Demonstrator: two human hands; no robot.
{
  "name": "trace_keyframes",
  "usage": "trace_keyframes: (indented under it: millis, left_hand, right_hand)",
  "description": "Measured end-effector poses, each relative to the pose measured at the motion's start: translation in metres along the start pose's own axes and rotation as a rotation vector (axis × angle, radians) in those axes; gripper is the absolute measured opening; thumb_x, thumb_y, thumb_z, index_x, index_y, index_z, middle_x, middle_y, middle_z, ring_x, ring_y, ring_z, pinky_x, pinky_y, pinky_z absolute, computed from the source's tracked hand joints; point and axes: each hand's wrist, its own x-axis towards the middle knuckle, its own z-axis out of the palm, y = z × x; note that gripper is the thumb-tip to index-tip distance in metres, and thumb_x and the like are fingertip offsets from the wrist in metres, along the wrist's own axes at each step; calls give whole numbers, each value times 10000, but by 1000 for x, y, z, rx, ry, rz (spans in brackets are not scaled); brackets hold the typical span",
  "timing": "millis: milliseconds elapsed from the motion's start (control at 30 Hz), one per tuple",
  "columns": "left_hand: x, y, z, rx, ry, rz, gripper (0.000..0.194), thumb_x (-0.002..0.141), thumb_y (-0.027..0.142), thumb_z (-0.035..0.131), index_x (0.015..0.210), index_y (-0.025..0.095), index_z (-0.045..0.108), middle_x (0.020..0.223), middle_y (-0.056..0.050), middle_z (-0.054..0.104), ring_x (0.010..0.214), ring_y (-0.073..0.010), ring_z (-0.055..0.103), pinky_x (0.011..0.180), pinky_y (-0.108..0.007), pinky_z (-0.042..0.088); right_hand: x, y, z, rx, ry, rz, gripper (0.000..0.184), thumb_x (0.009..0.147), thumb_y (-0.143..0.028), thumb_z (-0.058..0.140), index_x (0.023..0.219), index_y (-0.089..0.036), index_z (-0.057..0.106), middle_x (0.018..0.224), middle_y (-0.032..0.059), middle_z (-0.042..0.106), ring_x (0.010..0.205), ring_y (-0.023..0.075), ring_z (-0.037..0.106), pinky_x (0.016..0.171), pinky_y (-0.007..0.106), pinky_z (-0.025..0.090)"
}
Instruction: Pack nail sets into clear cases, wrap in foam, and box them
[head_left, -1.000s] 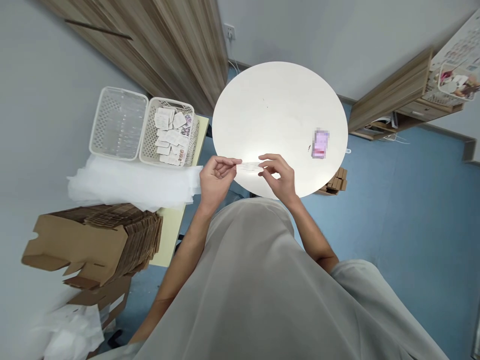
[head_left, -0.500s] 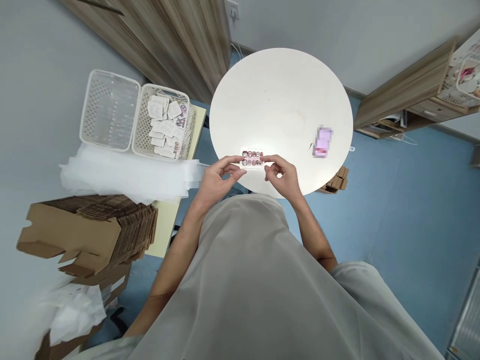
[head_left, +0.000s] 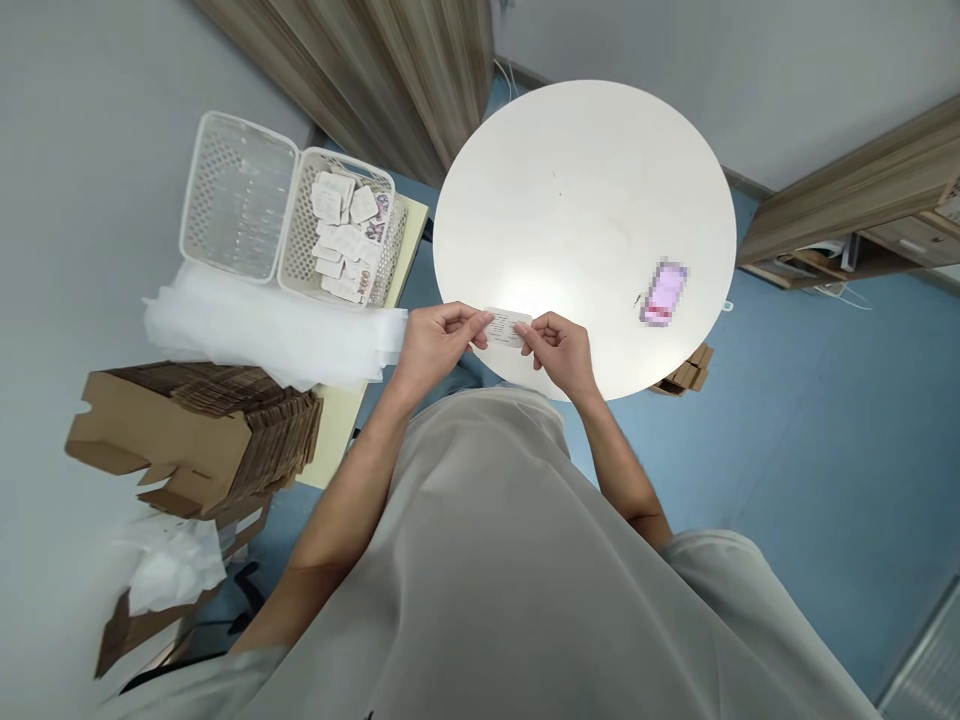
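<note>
Over the round table's near edge, my left hand and right hand pinch the small card's opposite ends; it seems light, perhaps stiff, best held by its edges.

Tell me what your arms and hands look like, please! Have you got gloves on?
No gloves: the left hand and right hand are bare, with four fingers and a thumb each. No watch or bracelet shows on either wrist. The plain, loose grey sleeves, left and right, stop around the elbows, leaving the forearms uncovered.
</note>
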Motion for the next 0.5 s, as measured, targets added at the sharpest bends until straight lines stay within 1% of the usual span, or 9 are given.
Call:
trace_keyframes:
  millis: [100, 167, 233, 333, 400, 433, 500]
  left_hand:
    - [5, -9, -3, -39, 13, -11, 523, 923, 690, 732, 921, 173, 812, 796, -75, 805, 716, -210, 782, 670, -299, 634]
    - [10, -18, -4, -75, 15, -33, 556, 919, 711, 722, 977, 167, 818, 856, -90, 819, 754, -226, 800, 713, -324, 656]
    - [16, -31, -5, -116, 8, -66, 576, 869, 706, 780, 1066, 165, 813, 901, -91, 825, 790, -241, 813, 759, -352, 676]
    - [25, -52, -7, -180, -12, -115, 637, 808, 668, 848, 1190, 163, 783, 926, -82, 827, 822, -250, 820, 822, -397, 695]
    - [32, -64, -12, -186, -27, -134, 614, 832, 641, 830, 1202, 153, 778, 976, -97, 832, 843, -255, 822, 854, -419, 696]
    - [35, -69, -16, -165, -29, -133, 586, 851, 619, 816, 1203, 153, 780, 1033, -110, 835, 860, -257, 822, 872, -427, 694]
    - [41, -77, -29, -81, -11, -118, 524, 888, 561, 791, 1229, 163, 780, 1161, -124, 828, 904, -262, 820, 921, -441, 681]
  right_hand:
    - [6, 3, 3, 2, -4, 3, 553, 909, -792, 708, 886, -240, 707, 792, 15, 755, 578, 133, 626, 564, 279, 562]
    - [12, 9, 7, 18, -6, 10, 546, 929, -786, 683, 956, -242, 723, 884, 29, 778, 657, 146, 684, 633, 290, 603]
    - [19, 21, 15, 46, 8, 14, 531, 920, -767, 707, 1011, -244, 711, 951, 31, 777, 728, 154, 726, 704, 301, 628]
    - [30, 41, 31, 53, 58, 16, 517, 893, -736, 756, 1045, -252, 658, 997, 24, 757, 787, 158, 753, 763, 309, 639]
    - [36, 51, 42, 9, 84, 37, 493, 918, -718, 733, 1057, -259, 621, 1036, 28, 749, 807, 162, 764, 775, 319, 642]
    - [39, 54, 46, -35, 96, 59, 479, 925, -702, 731, 1073, -263, 606, 1079, 35, 750, 813, 166, 768, 778, 330, 645]
    - [43, 57, 52, -150, 126, 120, 464, 920, -653, 756, 1126, -274, 586, 1219, 62, 741, 819, 178, 773, 778, 360, 652]
